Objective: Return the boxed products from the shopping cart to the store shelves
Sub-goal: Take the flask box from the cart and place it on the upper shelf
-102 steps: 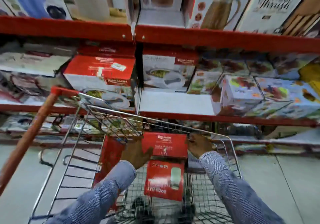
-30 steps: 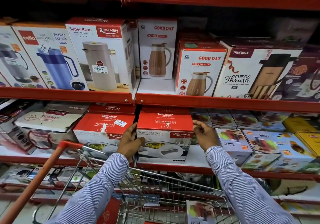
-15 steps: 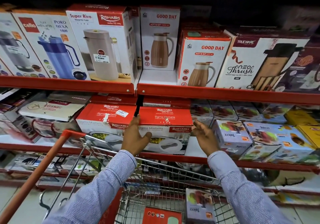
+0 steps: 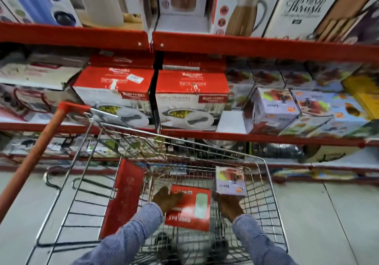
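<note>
Both my hands are down inside the wire shopping cart (image 4: 272,184). A red Good Day box (image 4: 191,209) lies flat on the cart floor. My left hand (image 4: 167,199) rests over its left edge, fingers curled on it. My right hand (image 4: 229,206) is just right of that box, under a small white juicer box (image 4: 229,180) that stands in the cart; blur hides its grip. A large red box (image 4: 125,195) leans upright at the cart's left. On the middle shelf (image 4: 266,138) stands the red-and-white Sigma Marbella box (image 4: 191,98), with no hand on it.
The cart's orange handle (image 4: 34,156) slants up at the left. A twin red-and-white box (image 4: 114,94) sits left of the shelved one, juicer boxes (image 4: 274,107) to its right, with a white gap between. Flask boxes (image 4: 240,6) fill the upper shelf. Grey floor tiles lie beside the cart.
My hands have let go of the Sigma Marbella box on the middle shelf and dropped into the cart, onto the red Good Day box. The view has tilted down.
</note>
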`<state>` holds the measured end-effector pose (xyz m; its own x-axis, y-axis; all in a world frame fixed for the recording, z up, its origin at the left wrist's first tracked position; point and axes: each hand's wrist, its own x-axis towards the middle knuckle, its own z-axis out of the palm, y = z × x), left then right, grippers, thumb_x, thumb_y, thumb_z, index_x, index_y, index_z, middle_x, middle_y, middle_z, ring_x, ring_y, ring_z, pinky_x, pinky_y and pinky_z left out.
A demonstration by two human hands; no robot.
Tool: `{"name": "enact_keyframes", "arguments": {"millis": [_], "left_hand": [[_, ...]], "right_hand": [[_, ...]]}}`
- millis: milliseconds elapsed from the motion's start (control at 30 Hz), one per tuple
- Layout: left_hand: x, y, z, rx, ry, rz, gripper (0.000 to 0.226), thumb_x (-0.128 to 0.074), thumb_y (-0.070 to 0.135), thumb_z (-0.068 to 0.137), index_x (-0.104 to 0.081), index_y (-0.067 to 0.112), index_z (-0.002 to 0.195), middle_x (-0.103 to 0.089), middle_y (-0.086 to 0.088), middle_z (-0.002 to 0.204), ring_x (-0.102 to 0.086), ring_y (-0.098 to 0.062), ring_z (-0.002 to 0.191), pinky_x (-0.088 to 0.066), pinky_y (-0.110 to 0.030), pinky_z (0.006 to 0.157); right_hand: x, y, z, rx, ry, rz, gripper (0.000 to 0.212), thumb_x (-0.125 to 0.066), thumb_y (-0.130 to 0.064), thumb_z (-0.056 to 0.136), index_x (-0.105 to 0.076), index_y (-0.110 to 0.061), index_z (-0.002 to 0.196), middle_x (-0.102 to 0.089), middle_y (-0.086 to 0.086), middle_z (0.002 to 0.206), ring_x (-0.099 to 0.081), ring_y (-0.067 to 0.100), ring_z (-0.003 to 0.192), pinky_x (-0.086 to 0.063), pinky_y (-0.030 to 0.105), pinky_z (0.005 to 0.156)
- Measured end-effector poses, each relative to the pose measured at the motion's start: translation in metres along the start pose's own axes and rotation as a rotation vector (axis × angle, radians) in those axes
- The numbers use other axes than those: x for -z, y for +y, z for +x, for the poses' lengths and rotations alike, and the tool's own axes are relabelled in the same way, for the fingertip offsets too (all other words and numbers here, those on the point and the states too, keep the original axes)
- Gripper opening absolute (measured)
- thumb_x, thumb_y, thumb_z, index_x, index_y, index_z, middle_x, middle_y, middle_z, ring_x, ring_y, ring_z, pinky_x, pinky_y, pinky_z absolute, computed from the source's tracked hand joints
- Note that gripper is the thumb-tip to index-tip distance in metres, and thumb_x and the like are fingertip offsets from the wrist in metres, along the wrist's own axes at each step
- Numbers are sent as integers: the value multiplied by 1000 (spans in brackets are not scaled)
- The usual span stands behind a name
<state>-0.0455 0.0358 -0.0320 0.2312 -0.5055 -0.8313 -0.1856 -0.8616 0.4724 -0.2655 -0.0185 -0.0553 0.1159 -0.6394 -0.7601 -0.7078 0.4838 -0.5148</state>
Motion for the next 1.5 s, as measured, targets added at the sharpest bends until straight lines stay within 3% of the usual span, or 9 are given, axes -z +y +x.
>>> {"name": "enact_keyframes", "arguments": {"millis": [133,267,367,633,767,933,1133,1333,1500], "left_hand": [[-16,-23,10,65,-139,-90,44,-79,32,76,-67,8,112,-76,7,76,-71,-7,61,-60,-23,58],[-25,-21,2,44,-51,-264,81,-80,48,55,-58,8,122,-72,-14,115,-70,-32,101,-57,-45,94],[-17,-12,-18,-51,18,-365,88,-76,56,40,-61,12,115,-72,-15,117,-69,-36,104,-53,-51,98],[39,50,-123,-544,332,-312,37,-73,54,67,-72,24,90,-80,0,92,-74,-3,75,-60,-23,74],[62,85,-180,-787,608,-230,59,-62,66,65,-74,23,102,-78,8,87,-73,-2,72,-61,-29,70],[97,134,-238,-1062,808,-224,47,-62,61,74,-75,26,103,-78,15,90,-72,2,70,-62,-31,67],[140,190,-298,-1272,978,-162,42,-58,60,80,-76,29,103,-71,25,86,-66,16,79,-46,0,62],[179,238,-330,-1354,1001,-113,40,-58,53,89,-75,23,110,-78,9,92,-74,-7,75,-59,-23,66],[211,270,-318,-1327,934,-148,32,-59,40,92,-75,18,109,-79,-2,91,-75,-21,81,-61,-44,76]], "right_hand": [[-28,17,3,-115,-78,238,28,-44,-34,96,-63,-13,90,-68,11,94,-66,28,86,-44,30,64],[-31,20,-4,-25,60,125,29,-41,-39,94,-63,-21,84,-69,15,113,-65,34,102,-49,41,94],[-14,3,-25,88,144,230,29,-47,-39,91,-70,-25,80,-75,8,104,-69,29,96,-51,49,95],[55,-88,-100,557,406,443,22,-70,-26,82,-75,-20,103,-77,0,91,-70,12,77,-57,29,72],[87,-143,-144,783,415,546,20,-75,-24,77,-75,-24,98,-76,-13,76,-71,-1,67,-54,17,56],[124,-208,-202,1021,426,609,39,-78,-50,57,-76,-30,89,-77,-17,75,-74,3,70,-56,18,56],[161,-276,-249,1260,432,668,54,-80,-50,57,-77,-15,98,-79,-10,82,-75,9,77,-57,19,61],[186,-333,-269,1374,372,658,27,-76,-25,78,-75,-13,102,-79,-8,80,-74,9,76,-57,19,61],[195,-366,-269,1413,305,553,36,-71,-18,83,-67,-9,117,-78,6,99,-75,14,87,-59,22,67]]}}
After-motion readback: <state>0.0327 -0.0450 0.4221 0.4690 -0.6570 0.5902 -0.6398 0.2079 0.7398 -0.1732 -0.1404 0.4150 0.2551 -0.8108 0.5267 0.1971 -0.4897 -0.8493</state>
